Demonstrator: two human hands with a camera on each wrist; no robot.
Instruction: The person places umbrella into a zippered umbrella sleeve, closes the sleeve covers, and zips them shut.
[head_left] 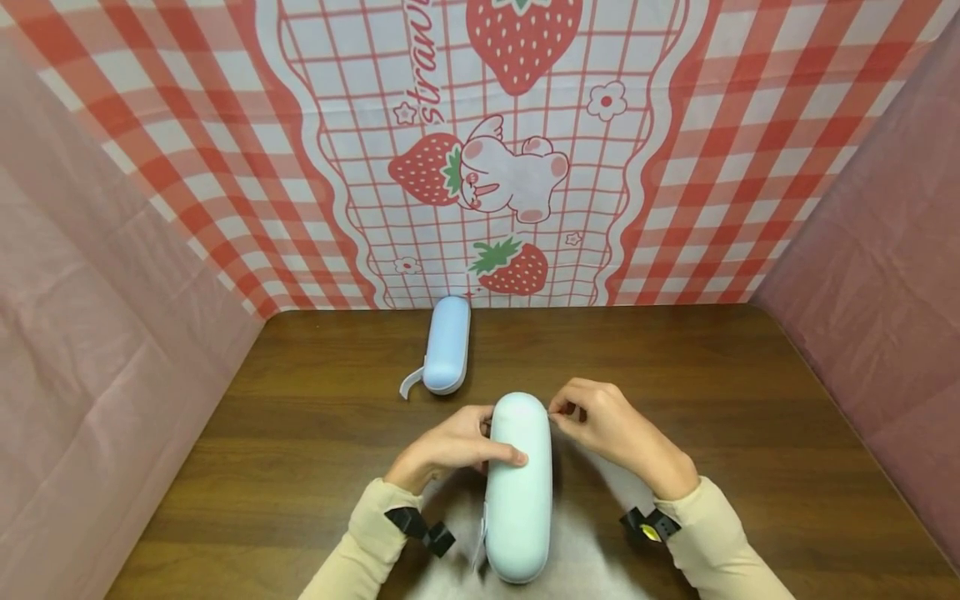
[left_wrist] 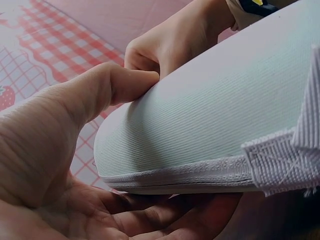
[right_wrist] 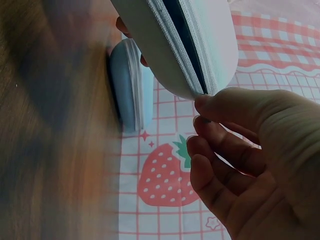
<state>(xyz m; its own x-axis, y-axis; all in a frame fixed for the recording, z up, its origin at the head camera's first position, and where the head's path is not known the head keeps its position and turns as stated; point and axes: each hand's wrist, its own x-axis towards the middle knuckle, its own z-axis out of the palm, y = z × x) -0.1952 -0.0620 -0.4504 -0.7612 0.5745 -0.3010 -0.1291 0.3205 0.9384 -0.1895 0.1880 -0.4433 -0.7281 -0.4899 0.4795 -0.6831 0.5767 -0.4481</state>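
A pale mint zippered case (head_left: 519,508) is held up lengthwise over the table. My left hand (head_left: 457,439) grips it, thumb across the top and fingers underneath, as the left wrist view shows. At the far end of the right side, my right hand (head_left: 600,421) pinches the zipper pull between thumb and index finger; the fingertips hide the pull itself. A dark gap runs between the zipper tapes (right_wrist: 186,45) in the right wrist view, ending at that pinch. On the left side hangs a fabric wrist strap (left_wrist: 277,162).
A smaller light-blue zippered case (head_left: 447,346) with a strap lies at the back of the wooden table (head_left: 315,467), close to the strawberry-print cloth (head_left: 510,192). Pink cloth walls (head_left: 97,333) stand at both sides.
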